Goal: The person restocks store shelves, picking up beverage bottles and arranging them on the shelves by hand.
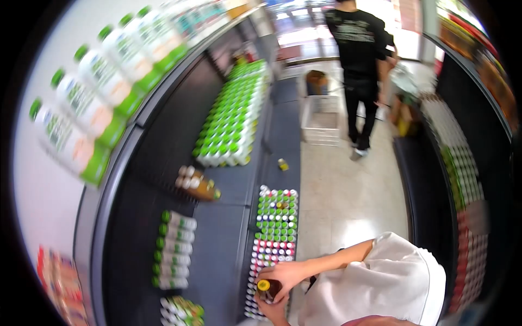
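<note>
Both of my hands are wrapped round a dark brown bottle [269,292] with a yellow cap, seen from above. My right hand [286,273] grips its upper side in the view, and my left hand [272,311] closes on it from below. Some fingers are hidden by the bottle. Beneath and beside the hands stand tight rows of bottles [277,216] with green, white and pink caps along the low shelf ledge. One small yellow-capped bottle [283,164] stands apart farther along that ledge.
On the dark shelf [225,233] are a block of green-capped bottles [231,119], brown bottles [197,185] and a row of green-capped bottles [176,250]. A white crate [322,136] stands on the aisle floor. A person in black [359,65] is beyond it. Shelving with goods lines the right.
</note>
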### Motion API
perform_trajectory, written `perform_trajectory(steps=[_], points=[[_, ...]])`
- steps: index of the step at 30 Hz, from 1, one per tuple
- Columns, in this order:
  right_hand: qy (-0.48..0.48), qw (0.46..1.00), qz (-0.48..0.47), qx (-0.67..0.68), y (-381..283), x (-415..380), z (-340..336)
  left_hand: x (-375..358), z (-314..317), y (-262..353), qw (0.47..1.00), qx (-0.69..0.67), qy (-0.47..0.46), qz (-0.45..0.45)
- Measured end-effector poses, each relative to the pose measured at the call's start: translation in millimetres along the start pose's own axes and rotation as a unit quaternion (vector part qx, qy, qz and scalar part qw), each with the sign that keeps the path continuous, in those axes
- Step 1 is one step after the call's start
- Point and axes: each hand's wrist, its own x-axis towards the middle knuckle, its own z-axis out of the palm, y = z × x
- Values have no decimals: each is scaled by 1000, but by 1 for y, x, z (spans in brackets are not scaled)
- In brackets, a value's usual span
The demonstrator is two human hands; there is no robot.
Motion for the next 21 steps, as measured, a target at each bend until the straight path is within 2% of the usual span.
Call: perform_trajectory(steps=[2,4,6,7,8,11,16,21], points=[[57,998,-20,-8,-7,24,25,26,-30,-12,998,12,-12,63],[62,998,-15,15,-24,48,32,52,-52,-23,993,6,-12,118],[94,995,-41,16,-31,74,47,76,-75,-51,997,7,-15,78],[113,992,-57,23,-29,88,57,85,-82,-53,991,-36,-11,131],[130,989,-69,32,-27,99,66,94,-90,-46,989,-41,-18,141],[152,987,-54,20,-39,120,78,107,-113,-46,986,-121,-65,98],[199,978,-61,-13,-33,155,101,134,-127,-75,983,-119,-71,120],[176,982,-56,-45,-17,183,121,150,-133,-107,983,-110,-65,133]])
